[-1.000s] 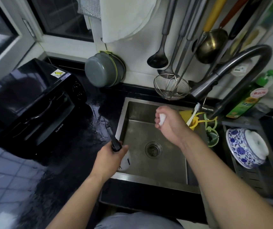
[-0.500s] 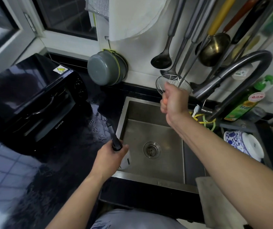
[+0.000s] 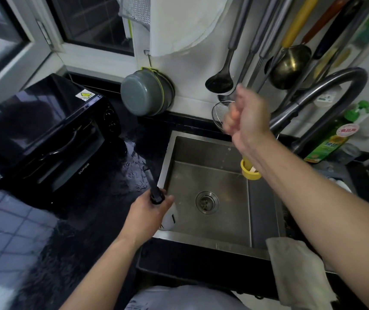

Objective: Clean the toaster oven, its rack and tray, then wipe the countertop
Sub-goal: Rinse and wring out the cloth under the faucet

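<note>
One toaster oven (image 3: 45, 139) sits shut at the back left of the wet black countertop (image 3: 103, 198), beside the sink (image 3: 210, 198). Left hand (image 3: 150, 213) grips a black-handled tool with a white head at the sink edge; right hand (image 3: 246, 117) is raised, fingers curled, blurred, contents unclear. Risk: drips reaching the oven, or the wet handle slipping.

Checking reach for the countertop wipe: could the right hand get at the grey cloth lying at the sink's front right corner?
Probably yes. The grey cloth lies uncovered just beneath the right forearm, and the right hand, raised over the sink, seems to hold nothing, though blurred.
</note>
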